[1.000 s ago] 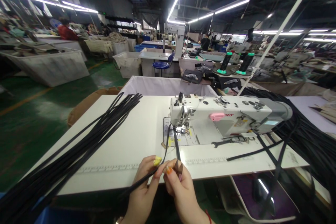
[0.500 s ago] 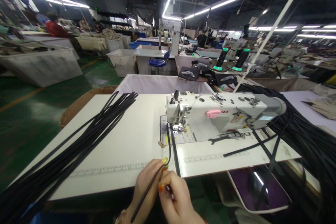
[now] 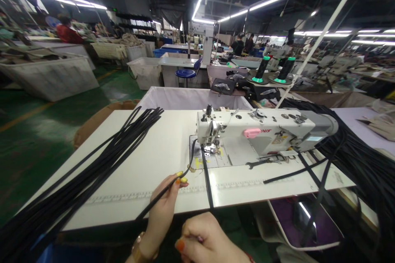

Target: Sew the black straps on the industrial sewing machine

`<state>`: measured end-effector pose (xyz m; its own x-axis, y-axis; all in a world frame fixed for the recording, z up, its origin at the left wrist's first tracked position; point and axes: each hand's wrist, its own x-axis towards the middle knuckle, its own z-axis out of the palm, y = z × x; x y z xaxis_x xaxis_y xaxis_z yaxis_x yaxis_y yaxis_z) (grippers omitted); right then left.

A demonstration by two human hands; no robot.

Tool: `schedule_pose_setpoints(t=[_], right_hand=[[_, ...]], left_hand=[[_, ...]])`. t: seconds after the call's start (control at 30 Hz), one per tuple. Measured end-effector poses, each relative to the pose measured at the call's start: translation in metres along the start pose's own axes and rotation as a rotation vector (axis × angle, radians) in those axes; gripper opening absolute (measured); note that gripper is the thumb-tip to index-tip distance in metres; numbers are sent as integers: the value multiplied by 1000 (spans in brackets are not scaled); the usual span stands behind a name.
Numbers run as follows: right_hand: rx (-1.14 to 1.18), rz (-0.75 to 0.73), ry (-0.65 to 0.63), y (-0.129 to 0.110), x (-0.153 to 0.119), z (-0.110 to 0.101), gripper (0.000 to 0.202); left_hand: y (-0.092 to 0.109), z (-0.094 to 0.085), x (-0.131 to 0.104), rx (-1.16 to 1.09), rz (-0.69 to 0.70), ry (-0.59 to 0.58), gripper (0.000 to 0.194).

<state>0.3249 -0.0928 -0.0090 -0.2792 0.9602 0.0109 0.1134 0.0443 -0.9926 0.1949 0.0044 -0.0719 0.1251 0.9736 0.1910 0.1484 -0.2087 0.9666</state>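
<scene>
My left hand (image 3: 164,197) pinches a narrow black strap (image 3: 191,157) between thumb and fingers, over the front of the white table. From there the strap curves up to the needle area of the sewing machine (image 3: 234,129), and its other end trails down across my wrist. A second length of black strap (image 3: 207,181) lies straight from the presser foot over the table's front edge. My right hand (image 3: 205,236), just off that edge, is closed. A small purplish bit shows between its fingers, too little to name.
A bundle of black straps (image 3: 101,164) lies on the table's left side. More straps (image 3: 358,164) heap at the right. A wrench (image 3: 262,161) rests before the machine. Behind stand a pale fabric-lined bin (image 3: 191,98) and two thread cones (image 3: 262,68). Below right hangs a purple-lined tray (image 3: 286,224).
My left hand has moved left and slightly up, drawing the strap leftward into a bend. My right hand has dropped down and away from the strap.
</scene>
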Motion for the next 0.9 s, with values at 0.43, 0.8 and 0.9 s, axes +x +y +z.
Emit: schedule_pose_setpoints(t=[0.43, 0.8, 0.9], right_hand=[[597, 221, 330, 37, 64, -33, 32], [476, 179, 370, 23, 82, -38, 34], [373, 173, 376, 21, 80, -42, 36]], left_hand=[[15, -8, -13, -17, 333, -227, 22], [33, -22, -36, -460, -552, -392, 39], [42, -22, -34, -458, -574, -408, 40]])
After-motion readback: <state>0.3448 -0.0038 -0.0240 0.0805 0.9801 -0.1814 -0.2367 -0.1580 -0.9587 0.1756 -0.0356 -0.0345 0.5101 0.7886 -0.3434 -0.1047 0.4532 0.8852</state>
